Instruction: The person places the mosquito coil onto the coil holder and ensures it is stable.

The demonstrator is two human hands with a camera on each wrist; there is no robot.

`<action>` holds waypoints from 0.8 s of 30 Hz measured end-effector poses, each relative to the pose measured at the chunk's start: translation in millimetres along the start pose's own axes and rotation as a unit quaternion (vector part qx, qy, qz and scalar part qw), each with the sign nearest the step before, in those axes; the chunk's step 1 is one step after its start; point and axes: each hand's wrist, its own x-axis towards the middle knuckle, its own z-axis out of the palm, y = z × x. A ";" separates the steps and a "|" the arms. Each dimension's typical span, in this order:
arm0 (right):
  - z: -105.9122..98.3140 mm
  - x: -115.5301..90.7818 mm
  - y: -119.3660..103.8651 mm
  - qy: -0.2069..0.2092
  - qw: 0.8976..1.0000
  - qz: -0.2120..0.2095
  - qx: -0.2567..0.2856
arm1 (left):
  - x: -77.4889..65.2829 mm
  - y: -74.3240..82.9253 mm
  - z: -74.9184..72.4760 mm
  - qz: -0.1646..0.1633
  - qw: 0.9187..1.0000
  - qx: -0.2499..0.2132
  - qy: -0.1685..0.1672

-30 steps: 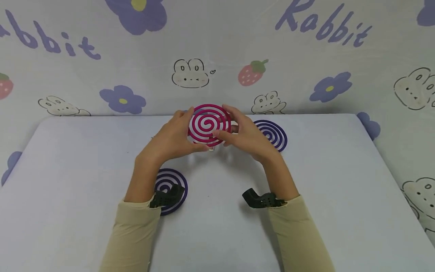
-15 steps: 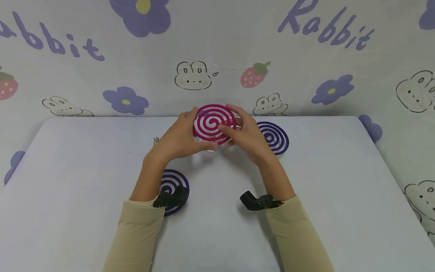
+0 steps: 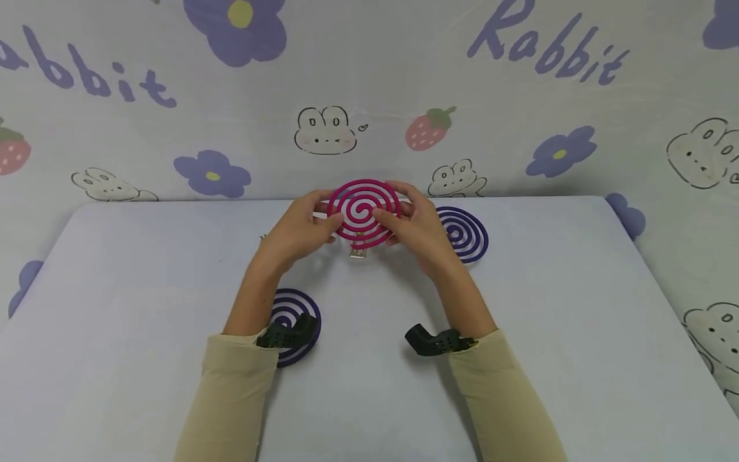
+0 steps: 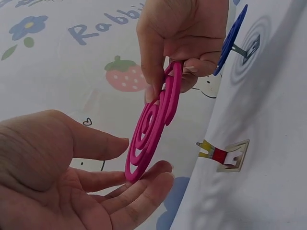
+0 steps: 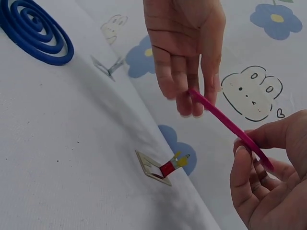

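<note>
pinching a pink coil [image 3: 364, 210] above a small stand

the right hand [image 3: 424, 228] pinches the pink coil by the rim on its side, thumb laid over the front face and fingers behind. the left hand [image 3: 300, 228] is spread loosely about the opposite rim, its thumb and fingers apart and mostly straight; at least one fingertip seems to touch the edge, while the thumb looks just clear of it in the left wrist view. the pink coil hangs between the two hands, off the tabletop [image 3: 375, 385], its flat face tilted up toward the head camera and its breadth running from one hand to the other, so no long axis stands out.

the relation that counts, as i judge it, is how the pink coil sits over the small stand [image 4: 229, 157], a square base with an upright red and yellow piece. it is below and between the hands, apart from the pink coil, with neither hand clearly nearer. the coil's loose outer end points down toward it in the head view.

just beyond the right hand, on its outer side, a far blue coil [image 3: 453, 233] is propped on a metal support. a near blue coil [image 3: 315, 321] lies behind the left hand, partly under that wrist. a grey second stand [image 5: 115, 67] shows near the left hand.
</note>
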 end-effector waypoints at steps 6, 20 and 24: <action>2.4 2.5 3.1 0.000 1.000 -0.001 -0.005 | 4.5 -4.7 2.2 0.000 1.000 -0.029 0.008; 9.4 7.1 16.0 0.015 0.999 -0.001 -0.040 | 16.7 -21.1 7.7 -0.019 0.996 -0.087 0.022; 13.0 6.8 17.1 0.021 0.997 -0.018 -0.066 | 19.7 -24.0 9.6 -0.017 0.995 -0.091 0.029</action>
